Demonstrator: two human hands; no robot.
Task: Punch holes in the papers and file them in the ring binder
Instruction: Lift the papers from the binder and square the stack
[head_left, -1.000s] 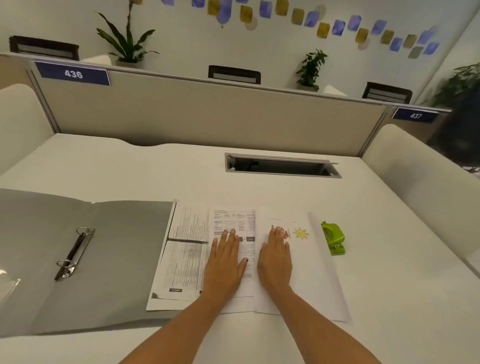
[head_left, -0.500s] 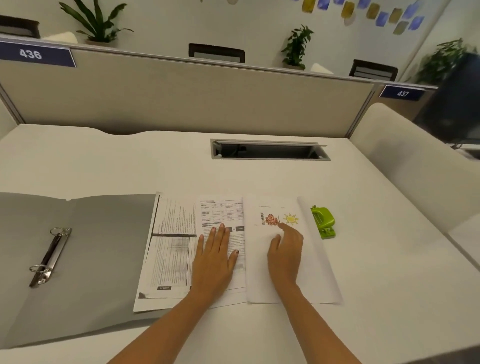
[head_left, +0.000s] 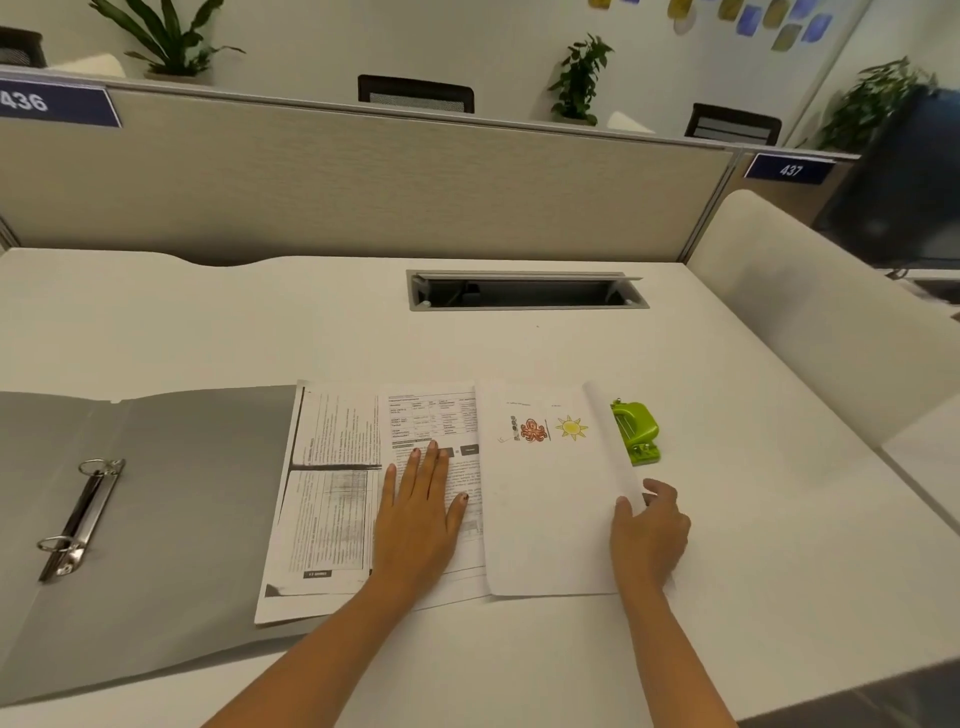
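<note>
1. An open grey ring binder (head_left: 171, 519) is laid flat at the left of the white surface (head_left: 311, 332). A two-ring metal mechanism (head_left: 78, 519) is fixed inside it, with both rings standing up.
2. Black-and-white printed paper sheets (head_left: 332, 493) are fanned out just right of the binder. The leftmost sheet overlaps the edge of the binder's right cover.
3. A white paper sheet with a coloured octopus and sun drawing (head_left: 545, 519) is laid over the right edge of the printed sheets. Its right edge is curled upward, off the surface.
4. A small green hole punch (head_left: 636, 431) is placed on the surface just beside that raised edge, towards its far end.
5. The left hand (head_left: 421, 514) is laid palm down on the printed sheets. Its fingers are held straight and close together, released and grasping nothing. The forearm is extended from the lower edge of the view.
6. The right hand (head_left: 649, 540) is positioned at the right edge of the drawing sheet, nearer the person than the punch. The thumb is set on top of the raised edge and the fingers are curled behind it, so that the sheet's edge is grasped.
</note>
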